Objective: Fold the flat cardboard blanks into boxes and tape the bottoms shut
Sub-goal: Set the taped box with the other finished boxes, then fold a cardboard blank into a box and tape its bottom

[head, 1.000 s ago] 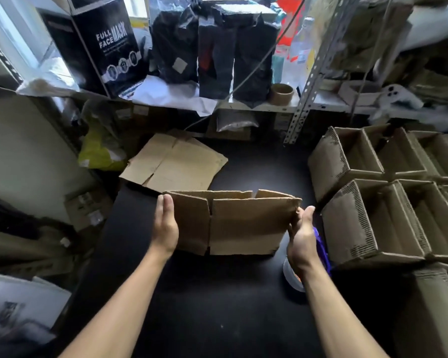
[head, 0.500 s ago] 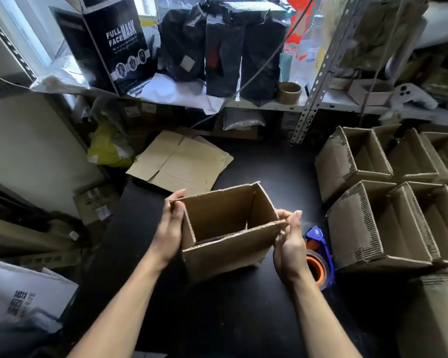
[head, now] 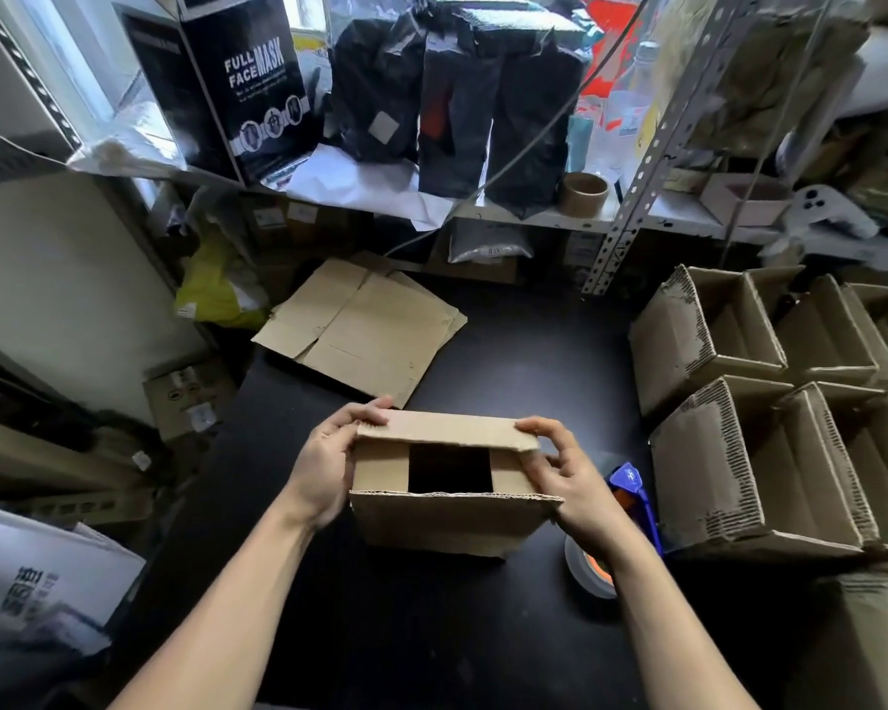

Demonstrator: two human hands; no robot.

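Cardboard box point(head: 452, 520) mid-tabletop, far flap pinched by left hand point(head: 324, 466) and right hand point(head: 567, 479): fold it flat, near flap next, edges meeting squarely before reaching for tape dispenser point(head: 631, 491) at right.

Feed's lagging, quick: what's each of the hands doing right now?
Left hand: holds the box, fingers curled on its far flap.
Right hand: pinches the same flap's right end.

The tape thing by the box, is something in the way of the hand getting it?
Nothing lies between them. The tape dispenser sits on the table beside the box, partly hidden under the right hand, which is busy holding the box's far flap.
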